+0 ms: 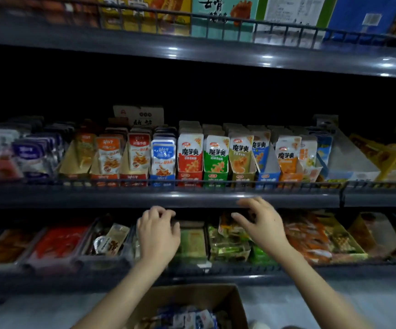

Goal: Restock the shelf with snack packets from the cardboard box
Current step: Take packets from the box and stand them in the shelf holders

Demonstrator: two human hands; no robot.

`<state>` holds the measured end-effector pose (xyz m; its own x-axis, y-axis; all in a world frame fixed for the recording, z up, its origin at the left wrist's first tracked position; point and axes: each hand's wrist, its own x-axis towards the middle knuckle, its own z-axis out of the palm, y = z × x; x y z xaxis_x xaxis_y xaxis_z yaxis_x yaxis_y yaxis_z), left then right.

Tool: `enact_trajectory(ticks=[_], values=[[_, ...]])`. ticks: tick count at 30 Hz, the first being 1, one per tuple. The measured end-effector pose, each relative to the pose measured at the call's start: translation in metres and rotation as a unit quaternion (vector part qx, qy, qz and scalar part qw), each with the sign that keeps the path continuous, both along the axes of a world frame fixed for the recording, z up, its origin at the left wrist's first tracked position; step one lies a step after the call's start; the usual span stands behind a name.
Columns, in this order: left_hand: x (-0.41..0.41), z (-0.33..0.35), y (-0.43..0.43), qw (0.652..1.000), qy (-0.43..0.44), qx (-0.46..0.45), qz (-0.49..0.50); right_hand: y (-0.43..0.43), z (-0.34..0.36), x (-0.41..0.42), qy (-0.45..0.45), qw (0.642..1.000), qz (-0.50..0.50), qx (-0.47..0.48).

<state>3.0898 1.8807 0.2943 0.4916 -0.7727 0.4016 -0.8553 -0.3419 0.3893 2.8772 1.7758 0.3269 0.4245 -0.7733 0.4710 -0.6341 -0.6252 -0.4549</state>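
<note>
Nearest, bottom centre: open cardboard box point(180, 296), snack packets point(187, 317) heaped inside, blue-and-white wrappers, blurred. Prob. light, soft, crinkly film w/ stiffer sealed edges; slippery in a bunch, easy to crush. Best pinched at a sealed edge, or scooped a few at a time (judgement, not seen). Well below both hands, nearer the body, touching neither.

Further out: L hand point(159, 231) and R hand point(261, 224) in the lower shelf point(287, 271), apart, green tray point(192, 241) btwn them. Curled fingers point(162, 213) on the L, thumb tucked below, something dark at the tips. On the R, thumb stuck out leftward, fingers bent over another dark patch. Can't tell whether pinching anything or just resting on stock; too dim. No box pkt visibly in either.

Beyond, just above the fingertips: middle shelf point(97, 198) edge, upright pkts point(189, 153) in rows of card trays behind a wire rail. Farthest: top shelf point(97, 41) w/ big boxes point(225, 15), also railed.
</note>
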Motion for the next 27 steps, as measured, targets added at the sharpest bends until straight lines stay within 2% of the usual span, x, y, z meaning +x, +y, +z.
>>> enact_trajectory(ticks=[7,13,22,27], values=[[0.016,-0.086,0.093,0.993,0.040,0.100,0.039,0.075,-0.111,0.025,0.065,0.988,0.043,0.136],[0.024,-0.170,0.143,0.983,0.064,0.166,0.043,0.119,-0.217,0.028,0.142,0.950,0.050,0.274],[0.015,-0.273,0.154,0.962,0.097,0.238,0.094,0.122,-0.351,0.016,0.241,0.884,0.014,0.400],[0.011,-0.311,0.140,0.956,0.111,0.247,0.113,0.105,-0.392,0.007,0.234,0.864,-0.027,0.446]])
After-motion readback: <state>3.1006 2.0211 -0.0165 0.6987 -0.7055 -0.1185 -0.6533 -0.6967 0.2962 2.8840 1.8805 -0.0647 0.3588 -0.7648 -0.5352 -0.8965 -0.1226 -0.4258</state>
